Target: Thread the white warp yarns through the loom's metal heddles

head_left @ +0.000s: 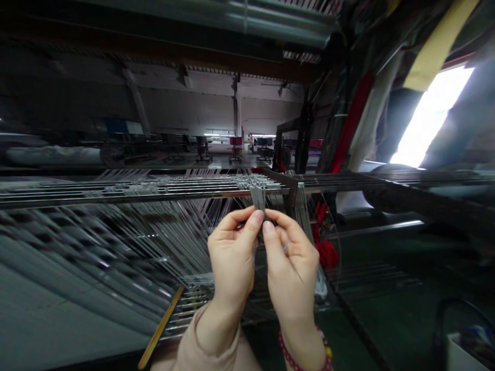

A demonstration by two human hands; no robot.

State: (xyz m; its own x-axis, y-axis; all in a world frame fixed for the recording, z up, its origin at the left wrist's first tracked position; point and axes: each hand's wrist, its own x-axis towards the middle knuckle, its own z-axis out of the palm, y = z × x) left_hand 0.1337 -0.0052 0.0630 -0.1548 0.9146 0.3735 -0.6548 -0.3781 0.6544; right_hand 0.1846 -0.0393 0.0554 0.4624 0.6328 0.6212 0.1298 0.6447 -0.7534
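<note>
Side by side in the middle of the view, my left hand (234, 250) and my right hand (290, 252) are both closed in a pinch. Between their thumbs and fingers is the lower part of a narrow bunch of drop wires (258, 196), thin flat grey metal strips. The bunch hangs from the long metal rails (201, 186) of a loom. My thumbs almost touch each other, and the fingertips behind the strips are partly hidden. More drop wires sit bunched along the rails to the left, and another group hangs just right of my hands.
Many pale warp threads (170, 237) slant down at the left. A wooden stick (161, 327) leans low at left. A dark bracket (293, 190) crosses the rails. Red cloth or yarn (328, 254) hangs at right, and a white box (464, 350) stands in the lower right corner.
</note>
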